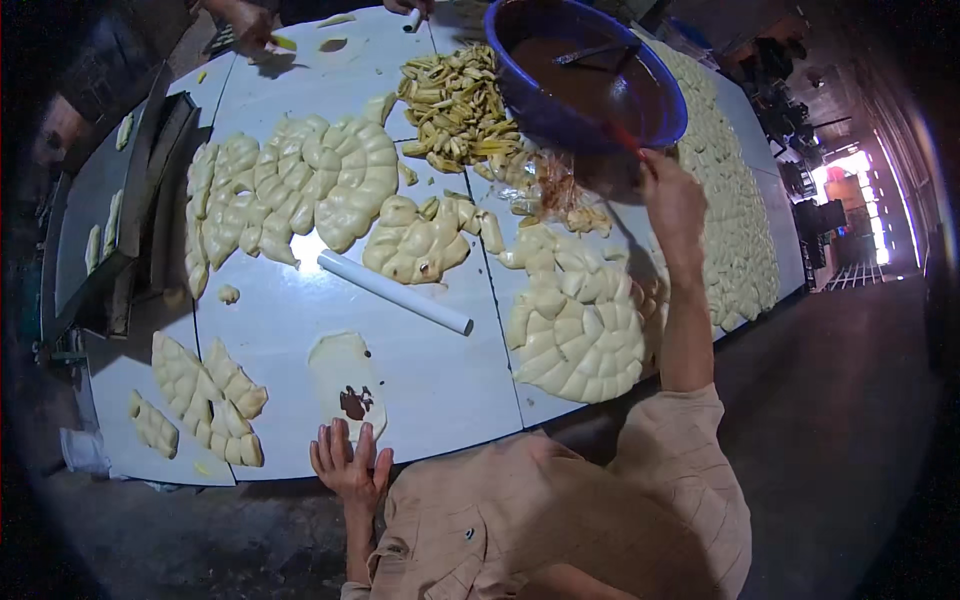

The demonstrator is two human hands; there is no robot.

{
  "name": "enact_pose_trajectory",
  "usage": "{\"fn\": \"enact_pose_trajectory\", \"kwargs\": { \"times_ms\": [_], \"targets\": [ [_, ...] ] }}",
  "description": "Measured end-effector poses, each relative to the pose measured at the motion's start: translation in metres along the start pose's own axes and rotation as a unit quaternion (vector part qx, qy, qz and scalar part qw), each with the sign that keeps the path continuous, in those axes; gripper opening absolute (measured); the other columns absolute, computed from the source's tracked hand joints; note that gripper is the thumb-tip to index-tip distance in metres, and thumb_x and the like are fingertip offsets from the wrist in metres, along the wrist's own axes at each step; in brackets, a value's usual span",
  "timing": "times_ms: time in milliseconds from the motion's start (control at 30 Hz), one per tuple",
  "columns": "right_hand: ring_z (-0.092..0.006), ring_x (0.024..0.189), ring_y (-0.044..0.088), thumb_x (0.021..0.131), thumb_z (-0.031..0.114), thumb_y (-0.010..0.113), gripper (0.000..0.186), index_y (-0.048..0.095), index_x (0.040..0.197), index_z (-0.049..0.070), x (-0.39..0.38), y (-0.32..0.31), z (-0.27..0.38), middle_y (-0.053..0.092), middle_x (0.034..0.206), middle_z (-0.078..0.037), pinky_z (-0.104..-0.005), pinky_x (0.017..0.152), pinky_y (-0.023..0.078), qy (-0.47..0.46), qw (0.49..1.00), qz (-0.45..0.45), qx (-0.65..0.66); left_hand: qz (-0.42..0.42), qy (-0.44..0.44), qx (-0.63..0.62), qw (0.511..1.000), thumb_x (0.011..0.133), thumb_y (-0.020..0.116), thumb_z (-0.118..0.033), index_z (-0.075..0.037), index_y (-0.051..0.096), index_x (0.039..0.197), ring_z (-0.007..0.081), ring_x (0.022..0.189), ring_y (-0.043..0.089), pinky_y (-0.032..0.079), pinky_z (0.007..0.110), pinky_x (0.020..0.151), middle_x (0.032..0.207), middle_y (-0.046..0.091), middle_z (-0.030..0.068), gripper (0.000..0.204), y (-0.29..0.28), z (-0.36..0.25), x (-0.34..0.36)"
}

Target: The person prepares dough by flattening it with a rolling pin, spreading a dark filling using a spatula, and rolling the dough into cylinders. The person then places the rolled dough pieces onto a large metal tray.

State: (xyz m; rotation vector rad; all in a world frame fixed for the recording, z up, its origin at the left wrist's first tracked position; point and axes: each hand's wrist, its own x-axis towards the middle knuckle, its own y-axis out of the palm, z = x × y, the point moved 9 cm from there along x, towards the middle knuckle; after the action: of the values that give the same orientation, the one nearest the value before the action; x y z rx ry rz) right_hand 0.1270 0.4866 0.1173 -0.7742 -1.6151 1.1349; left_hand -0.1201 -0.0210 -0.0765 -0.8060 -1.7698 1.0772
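My left hand [350, 468] lies at the table's near edge, fingers spread on the lower end of a thin, flat dough sheet [340, 362]. A dark brown smear of filling [355, 402] sits on that sheet, just beyond my fingertips. My right hand [672, 195] reaches far right and is closed around the red handle of a utensil [626, 138] at the rim of a purple-blue basin [494, 42]. Brown paste [560, 78] fills the basin's bottom; the utensil's far end cannot be made out clearly. Between my hands lies a white rolling pin [395, 291].
Dough piece clusters [580, 335] cover much of the white table [440, 370]. Yellow strips [455, 110] are heaped beside the basin, near a clear plastic bag [535, 185]. Trays [100, 210] stand left. Across the table, another person's hand [252, 30] holds a yellow-green piece.
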Motion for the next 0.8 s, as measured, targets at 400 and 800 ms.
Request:
{"fn": "enact_pose_trajectory", "kwargs": {
  "times_ms": [400,800],
  "targets": [
    [-0.0359,0.088,0.07,0.091,0.038,0.067,0.043,0.065,0.121,0.006,-0.063,0.112,-0.014,0.073,0.091,-0.015,-0.045,0.085,0.052,0.144,0.926,0.132,0.324,-0.003,0.027,-0.013,1.0,0.09,0.067,-0.051,-0.022,0.069,0.129,0.0363,0.132,0.049,0.032,0.056,0.111,0.14,0.058,0.013,0.048,-0.005,0.0,-0.007],
    [-0.0388,0.102,0.067,0.09,0.032,0.067,0.038,0.068,0.114,0.004,0.003,0.119,0.178,0.069,0.11,-0.022,-0.0482,0.09,0.052,-0.093,0.939,0.044,0.328,0.037,-0.011,0.011,0.999,0.088,0.066,-0.049,-0.023,0.068,0.13,0.034,0.134,0.047,0.029,0.056,0.112,0.143,0.057,0.013,0.049,-0.001,0.001,-0.011]
  ]
}}
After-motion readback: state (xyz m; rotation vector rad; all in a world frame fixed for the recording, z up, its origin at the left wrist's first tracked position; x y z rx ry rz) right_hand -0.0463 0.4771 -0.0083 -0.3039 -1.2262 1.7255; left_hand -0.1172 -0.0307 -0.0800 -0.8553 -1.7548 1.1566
